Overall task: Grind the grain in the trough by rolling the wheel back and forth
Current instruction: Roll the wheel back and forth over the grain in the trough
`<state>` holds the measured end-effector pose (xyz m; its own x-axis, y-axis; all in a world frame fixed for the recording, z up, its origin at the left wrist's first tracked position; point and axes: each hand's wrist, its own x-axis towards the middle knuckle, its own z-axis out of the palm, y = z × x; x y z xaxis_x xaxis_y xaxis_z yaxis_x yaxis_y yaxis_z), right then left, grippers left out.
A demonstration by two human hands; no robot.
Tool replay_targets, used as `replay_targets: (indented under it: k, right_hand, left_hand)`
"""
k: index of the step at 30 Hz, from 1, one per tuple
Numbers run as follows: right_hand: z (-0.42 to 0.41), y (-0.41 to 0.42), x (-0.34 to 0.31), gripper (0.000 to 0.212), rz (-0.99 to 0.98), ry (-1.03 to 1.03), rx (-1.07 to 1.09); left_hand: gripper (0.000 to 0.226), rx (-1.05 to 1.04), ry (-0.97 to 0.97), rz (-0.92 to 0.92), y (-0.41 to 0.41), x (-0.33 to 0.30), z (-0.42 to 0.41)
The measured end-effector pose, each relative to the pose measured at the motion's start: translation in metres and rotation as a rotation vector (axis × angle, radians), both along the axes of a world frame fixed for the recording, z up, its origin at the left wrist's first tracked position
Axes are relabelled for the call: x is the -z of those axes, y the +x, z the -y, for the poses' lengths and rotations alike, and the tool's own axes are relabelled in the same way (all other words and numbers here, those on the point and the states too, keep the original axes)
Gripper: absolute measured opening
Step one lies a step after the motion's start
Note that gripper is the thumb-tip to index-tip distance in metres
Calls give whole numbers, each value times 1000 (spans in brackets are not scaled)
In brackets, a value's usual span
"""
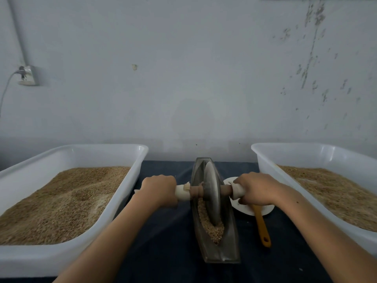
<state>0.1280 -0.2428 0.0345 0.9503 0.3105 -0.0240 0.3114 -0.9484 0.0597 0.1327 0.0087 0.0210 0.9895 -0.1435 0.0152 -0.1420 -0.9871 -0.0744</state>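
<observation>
A narrow boat-shaped metal trough (pixel 228 237) lies lengthwise on the dark cloth in the middle. A grey metal wheel (pixel 212 190) stands upright in it, about midway along. Tan grain (pixel 212 227) lies in the trough in front of and beside the wheel. A wooden axle with white-wrapped ends passes through the wheel. My left hand (pixel 159 188) grips the left handle (pixel 182 193). My right hand (pixel 255 188) grips the right handle (pixel 236 190).
A large white tub (pixel 130 180) of grain stands to the left, and another white tub (pixel 265 166) of grain to the right. A white dish (pixel 244 209) with an orange-handled tool (pixel 262 227) sits right of the trough. A wall with a socket (pixel 27 75) stands close behind.
</observation>
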Motion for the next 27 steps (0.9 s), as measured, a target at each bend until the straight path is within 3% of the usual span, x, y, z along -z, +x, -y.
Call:
replay_targets:
  k: [8, 11, 14, 20, 24, 27]
  right_hand:
    - [2, 8, 25, 22, 397, 99, -39]
    - [4, 7, 23, 17, 352, 81, -38]
    - [4, 5, 13, 12, 179, 52, -22]
    - [7, 1, 3, 22, -117, 62, 25]
    - [5, 1, 5, 21, -61, 59, 25]
    - [3, 3, 14, 16, 172, 60, 15]
  left_hand:
    - [24, 10, -21, 218, -2, 7, 3]
    - [27, 17, -13, 187, -4, 6, 2]
    - [32, 21, 6, 118, -6, 1, 3]
    - [39, 25, 59, 17, -9, -8, 5]
    - [37, 16, 55, 63, -8, -4, 5]
    - [29, 9, 19, 157, -5, 3, 5]
